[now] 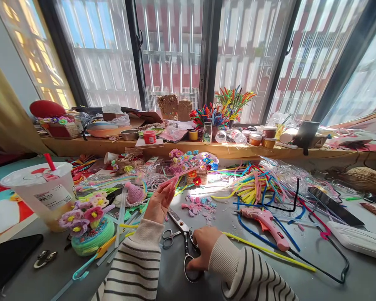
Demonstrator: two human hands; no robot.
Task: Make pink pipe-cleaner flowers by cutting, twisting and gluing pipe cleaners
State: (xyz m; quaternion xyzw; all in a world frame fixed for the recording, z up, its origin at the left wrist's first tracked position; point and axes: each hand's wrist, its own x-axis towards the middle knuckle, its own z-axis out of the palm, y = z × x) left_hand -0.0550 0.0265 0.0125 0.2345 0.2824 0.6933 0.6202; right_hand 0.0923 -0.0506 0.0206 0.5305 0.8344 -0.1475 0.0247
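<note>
My left hand is raised over the middle of the table, its fingers pinching a pink pipe cleaner that points up and to the right. Lower down, my right hand is closed on the handles of large metal scissors, thumb at the lower loop. The blades lie low over the grey tabletop and point away from me. Just left of them rests a small pair of scissors. Short pink and blue clippings are scattered beyond the blades. A yellow pipe cleaner runs to the right of my right hand.
A pink glue gun with its cord lies at right, near a heap of coloured pipe cleaners. At left stand a drink cup and a yarn base bearing fuzzy flowers. Jars and craft supplies line the windowsill.
</note>
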